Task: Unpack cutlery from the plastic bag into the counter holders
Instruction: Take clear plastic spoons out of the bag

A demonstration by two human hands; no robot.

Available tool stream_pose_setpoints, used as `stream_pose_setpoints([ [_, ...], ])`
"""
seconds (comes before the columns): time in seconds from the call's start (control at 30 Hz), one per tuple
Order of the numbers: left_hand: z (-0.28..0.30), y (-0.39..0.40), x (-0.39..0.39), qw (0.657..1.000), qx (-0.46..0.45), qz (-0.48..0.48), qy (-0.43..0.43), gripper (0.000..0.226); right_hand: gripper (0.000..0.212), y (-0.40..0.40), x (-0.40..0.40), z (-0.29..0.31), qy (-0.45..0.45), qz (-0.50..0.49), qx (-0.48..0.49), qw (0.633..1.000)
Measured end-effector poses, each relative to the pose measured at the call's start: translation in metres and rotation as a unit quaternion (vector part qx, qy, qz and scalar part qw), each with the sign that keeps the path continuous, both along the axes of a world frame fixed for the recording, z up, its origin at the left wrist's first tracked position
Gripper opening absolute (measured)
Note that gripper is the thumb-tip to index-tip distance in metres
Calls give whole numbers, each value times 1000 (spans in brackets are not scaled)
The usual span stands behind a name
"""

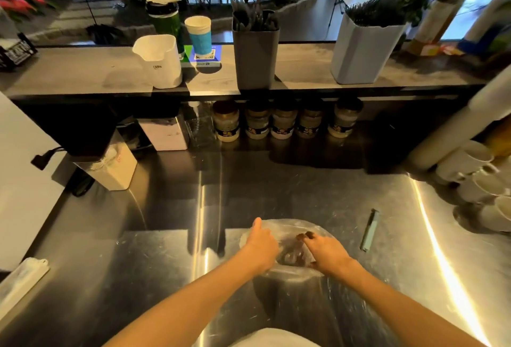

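Note:
A clear plastic bag (293, 285) lies on the steel counter in front of me, with dark cutlery showing dimly through its top. My left hand (261, 245) grips the bag's left upper edge. My right hand (326, 252) pinches its right upper edge, and the mouth is spread between them. On the raised shelf stand three holders: a white one (161, 63) at the left, a dark grey one (255, 56) filled with black cutlery in the middle, and a pale grey one (359, 53) bristling with dark cutlery at the right.
A slim utility knife (369, 232) lies right of the bag. Stacked white cups (481, 180) crowd the right edge. Several jars (284, 122) line up under the shelf. A paper cup (198, 35) and a green bottle (163, 20) stand on the shelf.

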State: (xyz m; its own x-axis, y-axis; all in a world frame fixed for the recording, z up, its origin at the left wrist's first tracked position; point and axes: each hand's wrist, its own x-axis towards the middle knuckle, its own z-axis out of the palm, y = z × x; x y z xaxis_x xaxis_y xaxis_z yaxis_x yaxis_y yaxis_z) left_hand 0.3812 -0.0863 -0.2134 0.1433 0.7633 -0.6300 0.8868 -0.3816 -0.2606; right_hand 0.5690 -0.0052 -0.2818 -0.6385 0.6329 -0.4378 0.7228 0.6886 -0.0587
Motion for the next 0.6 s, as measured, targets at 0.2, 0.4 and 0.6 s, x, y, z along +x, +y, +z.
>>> stream_pose_setpoints([
  [0.2,20,15,10,997,-27,1,66,34,69,15,1,-5,-5,-29,-7,1000],
  [0.4,31,24,10,999,16,3,33,49,51,29,2,-8,-28,5,-7,1000],
  [0.6,22,17,21,998,16,10,63,45,31,33,15,-20,-2,8,23,1000],
])
